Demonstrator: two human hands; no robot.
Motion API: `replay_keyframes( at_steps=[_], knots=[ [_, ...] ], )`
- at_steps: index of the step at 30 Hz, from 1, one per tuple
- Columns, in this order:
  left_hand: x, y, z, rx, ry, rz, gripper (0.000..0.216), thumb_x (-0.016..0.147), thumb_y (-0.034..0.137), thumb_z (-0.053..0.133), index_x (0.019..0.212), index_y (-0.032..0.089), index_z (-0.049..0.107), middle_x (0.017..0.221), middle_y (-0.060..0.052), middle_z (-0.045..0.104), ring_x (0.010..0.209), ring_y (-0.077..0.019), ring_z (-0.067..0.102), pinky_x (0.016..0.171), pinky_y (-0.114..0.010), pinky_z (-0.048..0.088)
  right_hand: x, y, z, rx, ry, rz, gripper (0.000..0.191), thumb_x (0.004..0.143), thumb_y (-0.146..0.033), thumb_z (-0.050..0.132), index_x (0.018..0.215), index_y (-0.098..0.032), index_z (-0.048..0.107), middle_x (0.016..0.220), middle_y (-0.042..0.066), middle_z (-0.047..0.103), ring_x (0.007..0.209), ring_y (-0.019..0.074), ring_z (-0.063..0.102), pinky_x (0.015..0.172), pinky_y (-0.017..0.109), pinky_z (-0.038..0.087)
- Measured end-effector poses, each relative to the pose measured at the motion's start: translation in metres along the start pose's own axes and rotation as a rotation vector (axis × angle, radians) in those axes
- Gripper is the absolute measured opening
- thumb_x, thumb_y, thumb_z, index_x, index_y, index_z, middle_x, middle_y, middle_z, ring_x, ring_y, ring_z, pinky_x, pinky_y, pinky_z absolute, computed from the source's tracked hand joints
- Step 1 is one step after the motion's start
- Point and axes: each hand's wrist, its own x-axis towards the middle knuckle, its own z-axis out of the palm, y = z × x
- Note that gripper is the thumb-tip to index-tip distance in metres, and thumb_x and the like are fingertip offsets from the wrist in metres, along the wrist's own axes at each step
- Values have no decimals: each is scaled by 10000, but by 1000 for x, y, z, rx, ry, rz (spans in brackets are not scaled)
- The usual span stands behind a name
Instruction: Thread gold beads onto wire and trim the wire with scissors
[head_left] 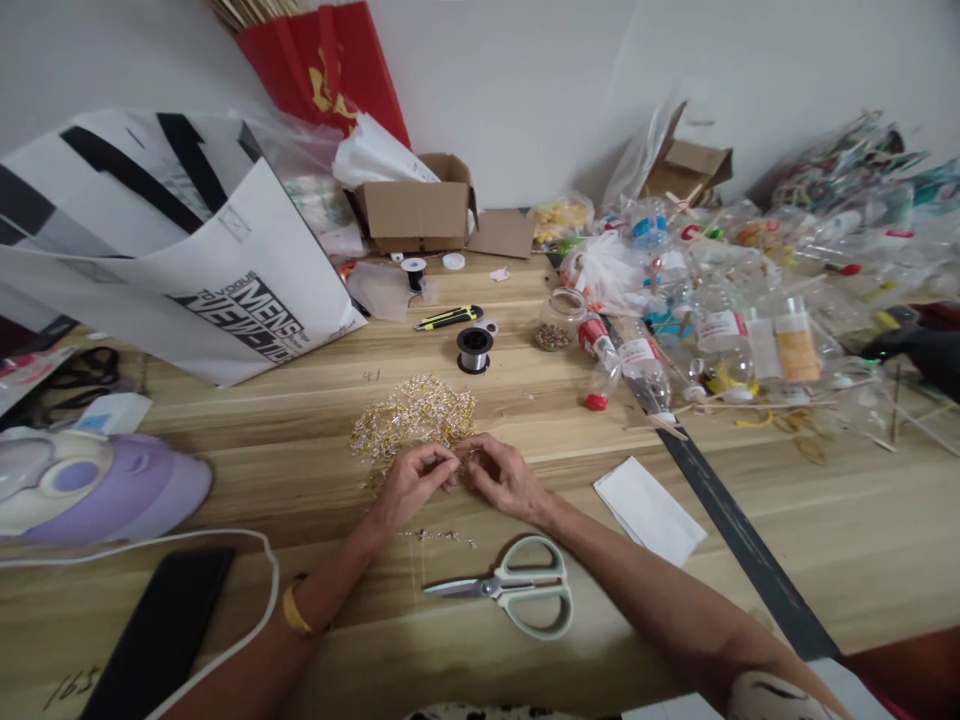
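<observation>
A heap of tangled gold and silver chain-like bits (412, 415) lies on the wooden table (540, 440). At its near edge my left hand (412, 482) is closed in a pinch. Close beside it, my right hand (506, 478) also pinches, fingertips facing the left ones. What sits between the fingers is too small to make out. Below the hands lies a short strand (442, 538) of small dark and silver links, with a fine pale thread running down from it. Scissors with pale green handles (536, 587) rest nearer to me, blades pointing left.
Behind the heap are a wire spool (474, 350), a yellow-black utility knife (448, 318) and a glass jar of beads (555, 325). Plastic bottles (720, 330) crowd the right. A white shopping bag (247, 270), purple appliance (127, 485) and dark phone (161, 630) occupy the left.
</observation>
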Motion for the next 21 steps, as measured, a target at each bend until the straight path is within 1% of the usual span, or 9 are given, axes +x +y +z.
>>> replay_keyframes(
  at_steps=[4, 8, 11, 14, 17, 21],
  knots=[
    [0, 1, 0, -29, 5, -11, 182, 745, 322, 628, 697, 147, 617, 574, 4, 614, 534, -107, 559, 551, -219, 481, 1, 2, 0, 14, -83, -38, 361, 802, -118, 490, 1162, -139, 478, 642, -45, 508, 496, 69, 436, 475, 164, 353],
    [0, 2, -1, -59, 21, -4, 190, 740, 334, 638, 710, 147, 616, 579, 2, 627, 542, -110, 577, 556, -222, 490, 2, 2, -1, 4, -102, -66, 386, 780, -97, 497, 1165, -127, 483, 683, -28, 539, 527, 66, 445, 491, 158, 362],
    [0, 3, -3, -67, 41, 1, 198, 740, 338, 642, 707, 146, 610, 577, 5, 628, 536, -106, 577, 559, -222, 492, 2, 0, -1, 6, -98, -71, 346, 782, -89, 489, 1126, -128, 513, 703, -19, 553, 533, 64, 436, 496, 155, 364],
    [0, 3, -5, -69, 67, -2, 198, 739, 341, 646, 733, 147, 608, 580, 8, 634, 537, -110, 586, 557, -225, 495, 3, 0, 0, -3, -80, -55, 267, 799, -102, 483, 1055, -130, 553, 725, -7, 568, 546, 67, 448, 501, 157, 371],
    [0, 2, -6, -59, 85, -7, 198, 739, 342, 649, 755, 149, 604, 585, 8, 640, 549, -117, 599, 561, -231, 501, 3, 1, 0, -40, -25, -39, 197, 812, -128, 494, 985, -131, 588, 744, 5, 584, 568, 76, 472, 519, 168, 386],
    [1, 0, -6, -44, 114, 6, 206, 741, 351, 647, 737, 151, 598, 591, 3, 640, 555, -120, 598, 562, -231, 501, 3, 1, 0, -82, 48, -13, 160, 838, -160, 498, 956, -139, 604, 707, 1, 584, 568, 88, 487, 539, 182, 406]
  ],
)
